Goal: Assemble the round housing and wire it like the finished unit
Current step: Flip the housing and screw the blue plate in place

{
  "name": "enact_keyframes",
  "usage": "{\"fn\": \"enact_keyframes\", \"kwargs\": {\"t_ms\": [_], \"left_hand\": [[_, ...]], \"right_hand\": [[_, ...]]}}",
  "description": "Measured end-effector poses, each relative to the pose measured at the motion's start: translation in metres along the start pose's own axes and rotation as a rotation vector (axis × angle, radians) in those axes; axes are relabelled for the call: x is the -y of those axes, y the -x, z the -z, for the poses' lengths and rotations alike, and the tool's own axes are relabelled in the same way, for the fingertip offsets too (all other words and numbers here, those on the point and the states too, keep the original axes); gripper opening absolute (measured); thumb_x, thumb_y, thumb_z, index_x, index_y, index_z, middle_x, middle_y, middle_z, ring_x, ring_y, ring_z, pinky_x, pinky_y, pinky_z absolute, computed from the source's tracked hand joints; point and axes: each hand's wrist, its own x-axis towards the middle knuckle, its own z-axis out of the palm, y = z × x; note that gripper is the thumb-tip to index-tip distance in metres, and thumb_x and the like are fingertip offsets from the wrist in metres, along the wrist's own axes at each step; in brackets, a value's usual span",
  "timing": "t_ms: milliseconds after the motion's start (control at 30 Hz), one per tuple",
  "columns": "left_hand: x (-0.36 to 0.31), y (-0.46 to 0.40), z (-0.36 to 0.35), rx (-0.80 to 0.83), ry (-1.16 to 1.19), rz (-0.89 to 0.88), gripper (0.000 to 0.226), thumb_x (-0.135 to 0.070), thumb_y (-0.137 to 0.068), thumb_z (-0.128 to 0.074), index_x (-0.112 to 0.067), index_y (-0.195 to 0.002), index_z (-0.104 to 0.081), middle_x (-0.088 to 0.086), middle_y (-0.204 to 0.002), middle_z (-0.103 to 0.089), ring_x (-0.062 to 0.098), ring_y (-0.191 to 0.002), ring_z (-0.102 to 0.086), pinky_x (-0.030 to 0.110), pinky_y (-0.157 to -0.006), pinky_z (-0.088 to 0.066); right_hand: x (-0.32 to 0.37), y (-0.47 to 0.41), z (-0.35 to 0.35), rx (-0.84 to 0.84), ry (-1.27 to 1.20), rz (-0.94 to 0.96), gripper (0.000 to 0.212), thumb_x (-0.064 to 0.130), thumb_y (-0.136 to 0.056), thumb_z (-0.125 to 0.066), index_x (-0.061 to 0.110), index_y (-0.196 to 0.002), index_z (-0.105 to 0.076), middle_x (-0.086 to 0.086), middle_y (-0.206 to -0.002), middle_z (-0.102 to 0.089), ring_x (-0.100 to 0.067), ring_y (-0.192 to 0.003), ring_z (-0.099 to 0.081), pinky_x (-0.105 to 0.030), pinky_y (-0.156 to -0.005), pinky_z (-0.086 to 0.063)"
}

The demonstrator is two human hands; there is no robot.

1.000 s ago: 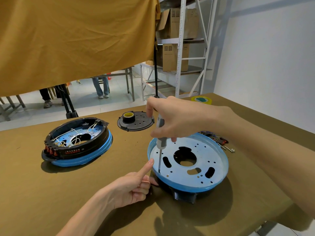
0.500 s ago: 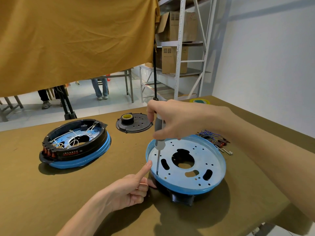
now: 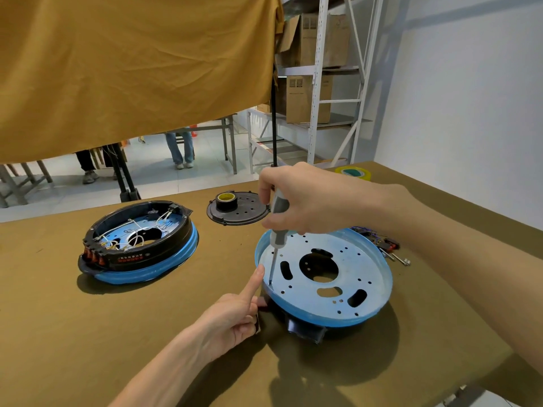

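The black part under the round housing (image 3: 326, 274) is mostly hidden by its blue plate; only a black bit sticks out at the near side. The little wires and screws (image 3: 385, 245) behind the right arm are partly covered and hard to make out. Both arms are cut off by the picture's edge.

Compared with half a second ago, little has changed: the hands and the tool are in the same places on the plate.

The right hand (image 3: 305, 201) comes from the right and hangs over the housing. Its fingers are curled round the grey handle of the screwdriver (image 3: 277, 227), which stands almost upright with its tip on the plate near the left rim. The left hand (image 3: 232, 321) lies on the brown table (image 3: 147, 333). Its pointing finger is stretched out to the rim beside the tip, and its other fingers are curled in. The housing sits on the table, right of the finished unit (image 3: 138, 242) and near the black disc (image 3: 238, 208) with a tape roll (image 3: 225, 200) on it.
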Motion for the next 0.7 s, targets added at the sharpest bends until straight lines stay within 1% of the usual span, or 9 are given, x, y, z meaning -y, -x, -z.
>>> {"fn": "enact_keyframes", "kwargs": {"t_ms": [100,200,300,367,400,500,567,633,700], "left_hand": [[0.001,0.001,-0.002,-0.018,0.012,-0.007,0.097,-0.074,-0.053,-0.076,-0.001,-0.116,-0.066,-0.003,-0.057,-0.033,0.009,-0.047,-0.026,0.021,-0.043,-0.030],[0.001,0.002,-0.003,-0.016,0.025,-0.017,0.098,-0.073,-0.050,-0.077,0.000,-0.115,-0.065,-0.002,-0.056,-0.033,0.009,-0.046,-0.026,0.020,-0.042,-0.031],[0.001,0.003,-0.003,-0.013,0.020,-0.028,0.099,-0.073,-0.047,-0.077,0.000,-0.113,-0.065,-0.001,-0.056,-0.034,0.009,-0.045,-0.028,0.019,-0.041,-0.033],[0.002,0.003,-0.002,-0.014,0.016,-0.033,0.100,-0.074,-0.047,-0.077,0.000,-0.113,-0.065,-0.001,-0.057,-0.035,0.009,-0.046,-0.028,0.019,-0.042,-0.034],[0.003,0.003,-0.002,-0.015,0.016,-0.032,0.100,-0.074,-0.048,-0.077,0.000,-0.113,-0.065,-0.001,-0.057,-0.036,0.009,-0.046,-0.029,0.019,-0.042,-0.034],[0.003,0.002,-0.001,-0.009,0.020,-0.032,0.100,-0.074,-0.049,-0.078,0.000,-0.114,-0.065,-0.001,-0.057,-0.036,0.009,-0.045,-0.029,0.019,-0.041,-0.034],[0.003,0.000,0.000,-0.004,0.029,-0.027,0.099,-0.073,-0.049,-0.079,0.001,-0.114,-0.065,-0.002,-0.057,-0.037,0.009,-0.045,-0.030,0.020,-0.041,-0.035],[0.003,-0.001,0.001,0.002,0.040,-0.016,0.099,-0.072,-0.049,-0.081,0.001,-0.114,-0.065,-0.002,-0.057,-0.037,0.009,-0.045,-0.030,0.020,-0.041,-0.035],[0.003,-0.003,0.003,0.005,0.041,-0.010,0.100,-0.072,-0.048,-0.082,0.001,-0.114,-0.065,-0.002,-0.057,-0.037,0.009,-0.045,-0.031,0.020,-0.040,-0.036]], "right_hand": [[0.000,0.000,0.003,0.026,-0.029,0.000,0.028,0.036,-0.094,-0.071,0.028,-0.109,-0.049,0.008,-0.083,-0.067,-0.004,-0.060,-0.062,-0.023,-0.053,-0.049],[-0.001,0.001,0.007,0.100,-0.038,0.013,0.033,0.026,-0.092,-0.071,0.026,-0.114,-0.047,0.000,-0.085,-0.071,-0.013,-0.059,-0.067,-0.035,-0.054,-0.057],[0.000,-0.003,0.006,0.024,0.082,-0.010,0.026,0.038,-0.098,-0.064,0.022,-0.109,-0.047,0.000,-0.087,-0.069,-0.009,-0.049,-0.067,-0.032,-0.052,-0.059],[0.000,-0.007,0.006,-0.003,0.143,-0.027,0.033,0.051,-0.099,-0.059,0.022,-0.108,-0.046,0.002,-0.088,-0.069,-0.010,-0.051,-0.066,-0.033,-0.054,-0.058],[-0.001,-0.008,0.007,0.030,0.128,-0.032,0.036,0.052,-0.097,-0.061,0.024,-0.110,-0.044,0.003,-0.088,-0.068,-0.009,-0.052,-0.065,-0.030,-0.051,-0.054],[-0.004,-0.007,0.014,0.133,0.032,-0.051,0.040,0.039,-0.093,-0.070,0.026,-0.117,-0.041,0.003,-0.079,-0.069,-0.007,-0.048,-0.065,-0.019,-0.041,-0.046],[-0.002,-0.008,0.009,0.081,0.032,-0.054,0.033,0.040,-0.096,-0.067,0.022,-0.113,-0.045,0.000,-0.077,-0.068,-0.009,-0.047,-0.067,-0.023,-0.043,-0.051],[0.000,-0.011,0.002,-0.006,0.117,-0.031,0.034,0.049,-0.096,-0.063,0.021,-0.108,-0.048,0.000,-0.082,-0.065,-0.013,-0.052,-0.067,-0.032,-0.049,-0.056],[-0.001,-0.011,0.002,0.007,0.124,-0.009,0.038,0.050,-0.093,-0.067,0.024,-0.110,-0.045,0.003,-0.081,-0.063,-0.012,-0.059,-0.063,-0.030,-0.049,-0.047]]}}
